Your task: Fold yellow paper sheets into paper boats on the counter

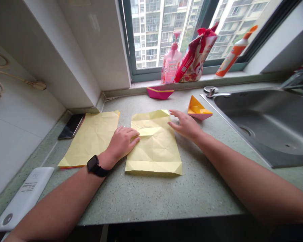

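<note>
A creased sheet of pale yellow paper (154, 148) lies unfolded on the countertop, its fold lines and turned-up corners showing. My left hand (123, 142) rests over its left edge, fingers extended flat on the sheet and gripping nothing. By the upper right edge, my right hand (183, 124) is spread with nothing in it; whether its fingertips touch the paper I cannot tell. Just beyond that hand sits an orange and pink folded paper boat (198, 109). A magenta paper boat (160, 94) stands farther back by the window ledge. Left of my left hand lies a stack of paper (96, 134), yellow on top.
A black phone (72, 126) lies beside the stack, and a white device (25, 196) at the counter's left edge. On the right is a steel sink (262, 141). A pink pump bottle (171, 64), a red bag (198, 55) and an orange-white bottle (233, 55) line the window ledge.
</note>
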`<state>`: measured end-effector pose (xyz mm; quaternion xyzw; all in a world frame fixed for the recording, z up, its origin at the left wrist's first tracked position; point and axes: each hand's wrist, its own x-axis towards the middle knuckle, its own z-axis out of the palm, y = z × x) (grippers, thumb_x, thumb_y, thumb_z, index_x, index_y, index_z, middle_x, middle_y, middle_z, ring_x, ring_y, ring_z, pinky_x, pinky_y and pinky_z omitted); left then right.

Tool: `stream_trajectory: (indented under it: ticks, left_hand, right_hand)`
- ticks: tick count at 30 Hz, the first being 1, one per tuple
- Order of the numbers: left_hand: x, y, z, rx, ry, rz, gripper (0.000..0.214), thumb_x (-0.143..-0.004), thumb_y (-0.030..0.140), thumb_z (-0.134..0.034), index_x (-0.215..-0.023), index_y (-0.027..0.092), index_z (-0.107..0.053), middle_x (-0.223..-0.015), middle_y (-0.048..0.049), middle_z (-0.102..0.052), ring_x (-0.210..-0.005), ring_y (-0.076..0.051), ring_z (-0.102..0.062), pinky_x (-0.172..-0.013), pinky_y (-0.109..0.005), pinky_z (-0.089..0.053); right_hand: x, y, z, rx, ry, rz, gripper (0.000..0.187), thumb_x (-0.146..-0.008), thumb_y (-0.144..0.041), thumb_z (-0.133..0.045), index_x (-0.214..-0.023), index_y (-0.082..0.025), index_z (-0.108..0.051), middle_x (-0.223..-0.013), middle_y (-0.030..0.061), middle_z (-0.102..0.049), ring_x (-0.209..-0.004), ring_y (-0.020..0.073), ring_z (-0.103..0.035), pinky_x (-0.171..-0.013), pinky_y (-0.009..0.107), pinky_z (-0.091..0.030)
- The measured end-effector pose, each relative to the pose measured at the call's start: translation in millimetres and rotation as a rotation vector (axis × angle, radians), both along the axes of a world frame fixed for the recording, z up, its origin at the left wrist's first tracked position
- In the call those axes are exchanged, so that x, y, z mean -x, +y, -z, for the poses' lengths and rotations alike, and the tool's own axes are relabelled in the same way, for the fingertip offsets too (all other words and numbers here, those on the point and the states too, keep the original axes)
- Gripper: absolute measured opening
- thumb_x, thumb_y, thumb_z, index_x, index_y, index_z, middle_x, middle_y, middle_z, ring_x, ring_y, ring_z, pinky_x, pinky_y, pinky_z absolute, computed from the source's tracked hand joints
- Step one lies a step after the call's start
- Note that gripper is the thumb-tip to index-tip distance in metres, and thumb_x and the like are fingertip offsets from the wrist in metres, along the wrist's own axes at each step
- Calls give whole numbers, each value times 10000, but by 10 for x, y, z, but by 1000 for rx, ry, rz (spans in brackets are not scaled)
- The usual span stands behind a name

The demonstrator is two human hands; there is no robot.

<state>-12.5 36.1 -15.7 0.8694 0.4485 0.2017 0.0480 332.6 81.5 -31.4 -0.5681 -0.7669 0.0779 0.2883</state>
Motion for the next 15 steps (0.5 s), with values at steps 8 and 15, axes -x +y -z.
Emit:
stream_trajectory:
  ticks: [8,15]
  left_hand:
    - [6,-2,-27,-111,-228,25,135,-1100,291,-666,-1091,245,-793,-1154,-60,-835,-1085,-257,-778,-996,-479,-647]
    - [-8,-28,-71,-183,-307,48,182,-1113,311,-645,-1251,231,-735,-1282,-90,-790,-1212,-270,-747,-1098,-497,-619]
  right_hand:
    - [-4,4,-82,76,1,74,335,-1020,-535,-667,-925,-281,-863,-1121,123,-790,-1111,341,-759,-1085,564,-600]
    - [63,0,-145,348,479,24,323,-857,-563,-776,-906,-244,-765,-988,84,-793,-937,293,-761,-876,499,-647]
